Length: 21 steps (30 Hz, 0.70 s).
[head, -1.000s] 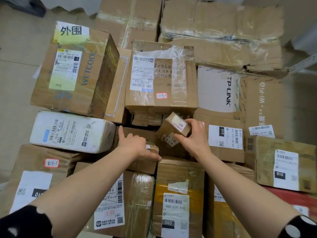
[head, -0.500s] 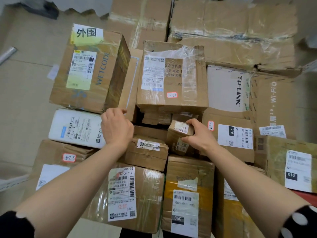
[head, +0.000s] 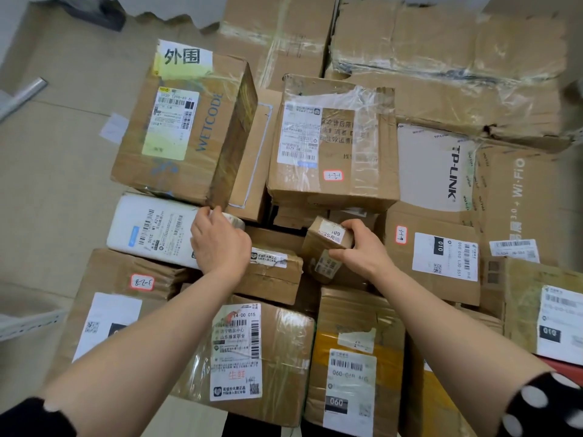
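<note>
Right hand point(head: 362, 252) grips small box point(head: 325, 247); left hand point(head: 220, 244) grips white parcel point(head: 151, 228).

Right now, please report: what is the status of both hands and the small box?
Right hand grips small box, tilted in the pile. Left hand grips end of white parcel. Large taped box close behind small box.

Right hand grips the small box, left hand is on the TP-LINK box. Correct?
Not quite. The left hand is nowhere near the TP-LINK box. It grips the end of the white parcel, just below the WETCODE box. The right hand does grip the small box. The head view shows it.
</note>
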Tool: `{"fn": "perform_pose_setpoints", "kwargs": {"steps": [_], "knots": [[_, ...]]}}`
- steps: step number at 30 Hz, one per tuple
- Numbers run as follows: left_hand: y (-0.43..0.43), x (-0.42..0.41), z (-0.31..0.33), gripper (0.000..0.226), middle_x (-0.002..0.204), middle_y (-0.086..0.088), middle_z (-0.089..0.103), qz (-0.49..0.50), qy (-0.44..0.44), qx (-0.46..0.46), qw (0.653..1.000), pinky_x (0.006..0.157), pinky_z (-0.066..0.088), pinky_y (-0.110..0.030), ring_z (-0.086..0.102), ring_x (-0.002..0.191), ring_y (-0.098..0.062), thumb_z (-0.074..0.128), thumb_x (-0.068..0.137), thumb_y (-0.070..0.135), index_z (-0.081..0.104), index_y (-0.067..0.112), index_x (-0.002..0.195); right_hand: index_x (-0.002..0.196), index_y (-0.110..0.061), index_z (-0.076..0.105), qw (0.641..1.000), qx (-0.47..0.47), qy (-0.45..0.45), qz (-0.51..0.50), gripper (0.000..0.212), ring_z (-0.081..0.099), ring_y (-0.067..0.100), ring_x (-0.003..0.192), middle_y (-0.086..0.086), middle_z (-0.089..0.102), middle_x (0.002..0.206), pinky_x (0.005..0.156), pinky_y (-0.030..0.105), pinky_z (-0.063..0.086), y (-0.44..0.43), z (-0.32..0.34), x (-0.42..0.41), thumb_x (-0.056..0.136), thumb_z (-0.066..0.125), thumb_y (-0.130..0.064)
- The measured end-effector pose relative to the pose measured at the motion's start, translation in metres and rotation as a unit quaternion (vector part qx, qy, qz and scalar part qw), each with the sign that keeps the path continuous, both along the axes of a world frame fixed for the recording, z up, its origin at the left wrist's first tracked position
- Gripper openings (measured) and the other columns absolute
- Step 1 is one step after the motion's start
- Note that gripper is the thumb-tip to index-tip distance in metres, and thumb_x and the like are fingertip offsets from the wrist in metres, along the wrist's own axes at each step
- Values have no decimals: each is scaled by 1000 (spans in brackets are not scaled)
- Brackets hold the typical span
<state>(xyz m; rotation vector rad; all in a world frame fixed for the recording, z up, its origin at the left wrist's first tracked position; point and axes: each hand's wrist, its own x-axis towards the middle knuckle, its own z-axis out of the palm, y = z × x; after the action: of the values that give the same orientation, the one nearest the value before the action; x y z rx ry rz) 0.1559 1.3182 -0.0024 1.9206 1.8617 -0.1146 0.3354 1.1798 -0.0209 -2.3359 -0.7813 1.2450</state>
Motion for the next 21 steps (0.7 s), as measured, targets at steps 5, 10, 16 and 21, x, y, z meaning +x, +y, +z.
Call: {"fn": "perform_pose_setpoints", "kwargs": {"steps": [5, 10, 16, 21], "knots": [[-3, -3, -2, 55, 151, -13, 23, -19, 4, 3, 1000, 113, 20, -39, 21, 139, -30, 43, 91, 10, 32, 4, 144, 136, -16, 40, 1000, -6, 5, 3, 64, 49, 17, 110, 5, 50, 131, 90, 29, 43, 3, -2, -4, 81, 73, -22], [-4, 0, 1, 55, 152, -16, 20, -43, 32, 7, 999, 116, 14, -41, 17, 140, -31, 45, 92, 18, 31, 5, 144, 140, -16, 41, 999, -22, -22, -15, 62, 46, 22, 118, 7, 39, 135, 95, 29, 41, -3, 1, 12, 85, 68, -27], [-23, 6, -6, 50, 145, -12, 33, -215, 18, 15, 976, 115, 18, -37, 24, 134, -29, 45, 89, 18, 43, 11, 138, 141, -18, 42, 1000, -25, 2, -14, 54, 49, 23, 124, 5, 50, 138, 98, 35, 44, -5, -6, 23, 91, 62, -22], [-36, 13, -15, 45, 132, 0, 53, -332, 9, -34, 943, 117, 11, -37, 37, 129, -19, 35, 91, 30, 57, 18, 129, 138, -22, 47, 999, -33, -30, 3, 42, 48, 26, 124, 9, 43, 139, 104, 38, 41, 2, -19, 17, 96, 53, -21]]}}
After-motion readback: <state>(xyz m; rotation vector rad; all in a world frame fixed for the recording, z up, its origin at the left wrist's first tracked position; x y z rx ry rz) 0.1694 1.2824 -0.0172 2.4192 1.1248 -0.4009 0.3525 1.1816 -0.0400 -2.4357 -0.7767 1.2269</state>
